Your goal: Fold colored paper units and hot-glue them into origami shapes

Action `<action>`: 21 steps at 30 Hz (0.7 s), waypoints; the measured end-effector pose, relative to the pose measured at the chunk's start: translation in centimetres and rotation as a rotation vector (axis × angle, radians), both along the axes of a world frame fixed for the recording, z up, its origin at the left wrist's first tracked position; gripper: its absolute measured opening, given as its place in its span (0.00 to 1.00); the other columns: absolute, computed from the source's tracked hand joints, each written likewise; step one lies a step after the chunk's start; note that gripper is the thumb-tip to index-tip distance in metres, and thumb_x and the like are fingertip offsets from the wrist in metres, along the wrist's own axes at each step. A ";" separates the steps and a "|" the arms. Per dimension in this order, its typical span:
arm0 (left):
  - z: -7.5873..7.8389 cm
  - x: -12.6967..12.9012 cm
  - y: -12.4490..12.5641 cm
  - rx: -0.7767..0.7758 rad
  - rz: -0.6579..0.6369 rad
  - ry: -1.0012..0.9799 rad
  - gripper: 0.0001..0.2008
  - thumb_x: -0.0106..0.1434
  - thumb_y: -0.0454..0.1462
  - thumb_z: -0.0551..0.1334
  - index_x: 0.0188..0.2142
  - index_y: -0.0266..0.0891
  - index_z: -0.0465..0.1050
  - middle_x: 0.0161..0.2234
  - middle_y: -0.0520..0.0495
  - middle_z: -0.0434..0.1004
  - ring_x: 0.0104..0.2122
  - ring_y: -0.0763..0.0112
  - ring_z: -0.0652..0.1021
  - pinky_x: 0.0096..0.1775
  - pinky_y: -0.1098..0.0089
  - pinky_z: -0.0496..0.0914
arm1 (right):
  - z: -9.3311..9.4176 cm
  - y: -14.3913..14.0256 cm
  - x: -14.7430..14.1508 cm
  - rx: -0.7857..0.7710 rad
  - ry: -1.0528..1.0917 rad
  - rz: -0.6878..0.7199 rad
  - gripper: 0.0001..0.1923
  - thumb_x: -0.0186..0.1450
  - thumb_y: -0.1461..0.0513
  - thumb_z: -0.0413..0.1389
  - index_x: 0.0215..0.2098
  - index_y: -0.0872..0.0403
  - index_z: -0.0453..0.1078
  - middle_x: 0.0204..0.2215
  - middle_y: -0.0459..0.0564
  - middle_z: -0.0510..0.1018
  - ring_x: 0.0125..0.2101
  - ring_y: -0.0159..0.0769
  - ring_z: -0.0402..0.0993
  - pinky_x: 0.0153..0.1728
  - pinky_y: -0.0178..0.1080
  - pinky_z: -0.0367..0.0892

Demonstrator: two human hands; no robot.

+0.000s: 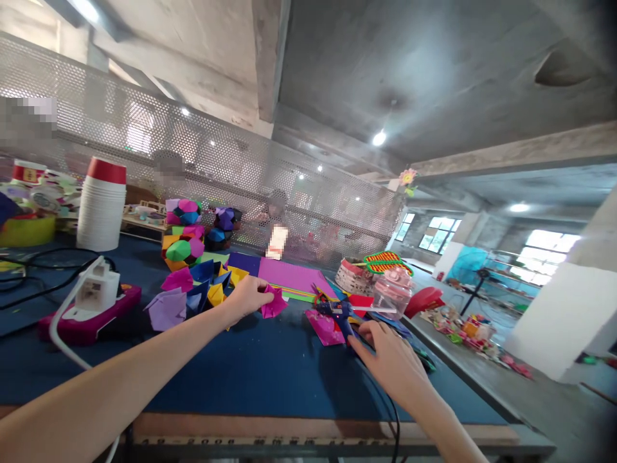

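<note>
My left hand (248,299) pinches a small folded magenta paper piece (273,302) above the blue table mat. At the right, my right hand (388,354) has its thumb and fingertips at the handle of a blue glue gun (337,310). The gun's nozzle points left, and a white glue stick (383,310) sticks out of its back. Beneath the gun lies a shiny pink packet (325,328). Left of my left hand are folded paper pieces: lilac (166,308), blue (200,289) and yellow (216,294).
Coloured paper sheets (292,276) lie farther back. Finished paper balls (184,247) stand behind the folded pieces. To the left are a stack of paper cups (102,206) and a magenta power strip (91,315) with cables. A clear pink-lidded jar (393,292) and a basket (354,276) stand right.
</note>
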State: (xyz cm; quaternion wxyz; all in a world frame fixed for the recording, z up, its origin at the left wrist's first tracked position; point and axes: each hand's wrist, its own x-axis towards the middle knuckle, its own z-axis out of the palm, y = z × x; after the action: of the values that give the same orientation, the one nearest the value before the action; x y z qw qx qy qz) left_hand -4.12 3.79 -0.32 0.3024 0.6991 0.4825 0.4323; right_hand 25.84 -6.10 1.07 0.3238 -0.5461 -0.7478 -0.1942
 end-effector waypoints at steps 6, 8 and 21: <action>-0.2 0.3 -0.2 -0.024 -0.155 -0.088 0.11 0.49 0.39 0.59 0.27 0.34 0.76 0.22 0.51 0.75 0.24 0.71 0.73 0.26 0.74 0.63 | 2.3 0.6 -6.7 -0.244 0.111 0.335 0.11 0.67 0.60 0.46 0.33 0.52 0.69 0.31 0.48 0.77 0.31 0.35 0.72 0.33 0.36 0.63; -0.2 0.4 -0.1 -0.025 -0.207 -0.106 0.11 0.49 0.38 0.59 0.27 0.34 0.76 0.23 0.50 0.76 0.25 0.71 0.73 0.27 0.74 0.64 | 2.5 3.3 -8.4 -0.312 0.220 0.385 0.09 0.65 0.60 0.48 0.32 0.53 0.70 0.29 0.47 0.77 0.29 0.34 0.71 0.32 0.35 0.63; -0.3 0.2 0.3 0.088 -0.253 0.050 0.11 0.51 0.39 0.59 0.28 0.33 0.76 0.20 0.52 0.72 0.22 0.75 0.69 0.23 0.76 0.59 | -0.4 9.6 -10.5 -1.098 1.017 0.742 0.21 0.49 0.50 0.66 0.27 0.57 0.67 0.21 0.41 0.66 0.22 0.25 0.62 0.31 0.33 0.62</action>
State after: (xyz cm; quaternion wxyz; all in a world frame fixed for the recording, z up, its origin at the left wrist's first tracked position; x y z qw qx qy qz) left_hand -3.96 4.11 -0.63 0.3113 0.7777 0.3784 0.3939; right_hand 15.38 3.50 0.71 0.3524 -0.3658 -0.6302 0.5872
